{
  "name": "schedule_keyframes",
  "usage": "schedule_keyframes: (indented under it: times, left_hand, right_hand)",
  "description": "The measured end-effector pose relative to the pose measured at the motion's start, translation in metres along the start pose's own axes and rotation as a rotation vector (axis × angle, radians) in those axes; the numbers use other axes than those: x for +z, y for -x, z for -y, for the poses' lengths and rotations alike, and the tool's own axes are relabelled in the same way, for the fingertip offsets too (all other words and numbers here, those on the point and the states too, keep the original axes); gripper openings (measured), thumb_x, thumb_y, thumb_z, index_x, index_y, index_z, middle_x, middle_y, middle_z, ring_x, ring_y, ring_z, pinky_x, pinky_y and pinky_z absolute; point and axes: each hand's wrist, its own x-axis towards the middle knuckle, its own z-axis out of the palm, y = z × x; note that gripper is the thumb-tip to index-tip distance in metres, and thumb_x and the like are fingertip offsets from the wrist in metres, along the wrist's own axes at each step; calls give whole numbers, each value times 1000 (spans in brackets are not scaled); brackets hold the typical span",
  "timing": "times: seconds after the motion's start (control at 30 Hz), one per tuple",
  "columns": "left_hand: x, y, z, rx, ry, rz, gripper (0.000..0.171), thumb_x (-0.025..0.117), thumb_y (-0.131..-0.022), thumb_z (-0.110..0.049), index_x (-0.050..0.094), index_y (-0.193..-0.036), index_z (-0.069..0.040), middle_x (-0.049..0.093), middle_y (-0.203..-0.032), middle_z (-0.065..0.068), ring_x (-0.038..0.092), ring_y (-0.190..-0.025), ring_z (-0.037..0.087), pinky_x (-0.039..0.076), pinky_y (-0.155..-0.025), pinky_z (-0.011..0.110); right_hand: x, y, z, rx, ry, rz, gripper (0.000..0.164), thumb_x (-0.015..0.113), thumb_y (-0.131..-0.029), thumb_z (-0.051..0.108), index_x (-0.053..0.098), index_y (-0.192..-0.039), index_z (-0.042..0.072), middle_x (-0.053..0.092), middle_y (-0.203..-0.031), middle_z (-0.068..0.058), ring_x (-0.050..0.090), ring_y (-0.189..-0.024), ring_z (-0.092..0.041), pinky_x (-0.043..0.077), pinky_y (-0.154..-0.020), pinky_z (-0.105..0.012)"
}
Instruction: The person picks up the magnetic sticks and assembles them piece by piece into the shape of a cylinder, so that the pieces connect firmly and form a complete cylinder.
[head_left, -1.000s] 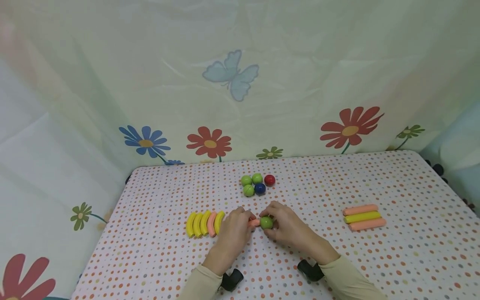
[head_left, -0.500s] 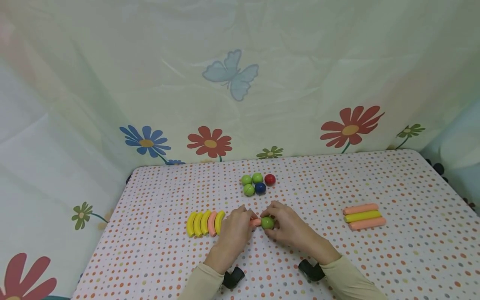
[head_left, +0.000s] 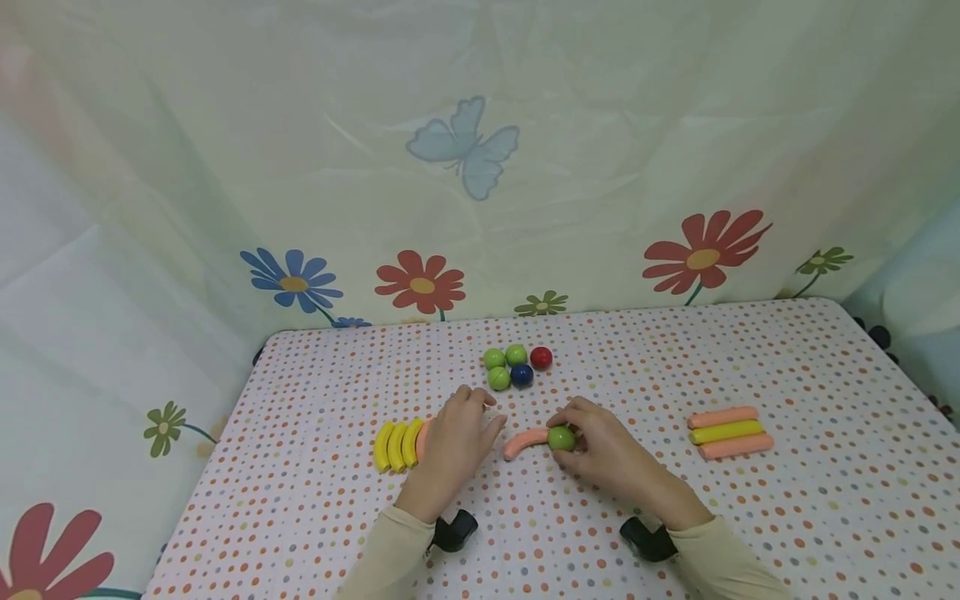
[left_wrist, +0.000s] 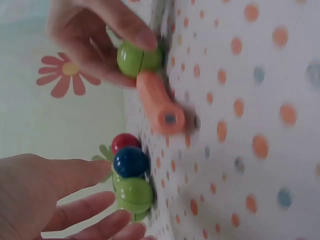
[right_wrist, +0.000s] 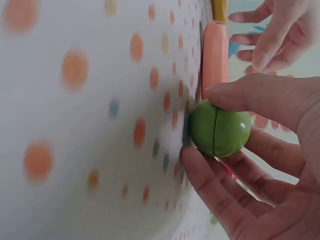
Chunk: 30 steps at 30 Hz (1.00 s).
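One green ball (head_left: 561, 438) sits between pinching right fingers (right_wrist: 210, 185), the left fingers (left_wrist: 85, 208) spread nearby.

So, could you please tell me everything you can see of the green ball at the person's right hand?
The green ball is round, smooth and glossy, perhaps plastic or painted wood, with a thin dark line across it. The right hand pinches it, on or just above the dotted tabletop. One end of the curved pink piece meets it; whether they are joined, I cannot tell.
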Motion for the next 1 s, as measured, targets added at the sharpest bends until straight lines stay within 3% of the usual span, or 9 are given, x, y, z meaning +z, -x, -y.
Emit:
schedule_keyframes:
  times: [0.1, 0.2, 0.3, 0.4, 0.6, 0.9, 1.0]
  left_hand:
    - [-3, -13, 3, -12, -19, -26, 33, 79, -96, -21, 69, -120, -1, 65, -108, 13, 66, -93, 26, 59, -73, 39]
    - [-2, -27, 7, 17, -53, -41, 40, 78, -97, -21, 65, -127, 2, 64, -112, 15, 65, -98, 27, 60, -75, 41]
    - [1, -39, 9, 39, -70, -8, 40, 75, -99, -19, 64, -130, 4, 62, -113, 16, 63, -98, 27, 60, -75, 41]
    - [4, -47, 9, 20, -67, 50, 38, 73, -101, -18, 65, -132, 1, 60, -114, 15, 60, -99, 26, 58, -76, 41]
    - [9, -48, 10, -22, -35, 92, 37, 71, -102, -20, 67, -137, -9, 58, -115, 13, 56, -98, 24, 56, -77, 40]
    - [11, -46, 11, -7, 87, 124, 31, 72, -101, -17, 64, -128, -7, 63, -121, 11, 61, -104, 23, 56, -89, 42]
    - [12, -46, 12, 4, 97, 140, 30, 73, -100, -15, 63, -127, -7, 64, -118, 8, 60, -99, 21, 55, -87, 38]
  right_hand:
    - [-7, 4, -6, 27, 15, -16, 29, 85, -83, 0, 74, -110, 1, 63, -103, -3, 62, -90, -14, 56, -72, -27]
    - [-13, 8, -11, 40, 39, -34, 30, 85, -83, 0, 73, -110, 1, 63, -103, -4, 62, -89, -15, 57, -71, -28]
    - [-18, 12, -16, 53, 53, -55, 30, 86, -82, 0, 73, -110, 1, 63, -103, -5, 63, -89, -17, 57, -70, -29]
    - [-21, 15, -20, 61, 58, -75, 31, 85, -82, -1, 73, -110, 0, 63, -102, -5, 64, -89, -18, 57, -70, -29]
    - [-27, 17, -25, 105, 69, -89, 32, 87, -82, 1, 73, -110, 1, 63, -103, -7, 63, -89, -19, 57, -71, -31]
    - [-29, 16, -28, 135, 67, -79, 33, 88, -82, 4, 73, -112, 0, 62, -103, -9, 62, -89, -21, 56, -70, -35]
    - [-28, 15, -29, 129, 69, -80, 33, 88, -81, 2, 73, -111, 0, 62, -103, -9, 62, -88, -21, 56, -70, -34]
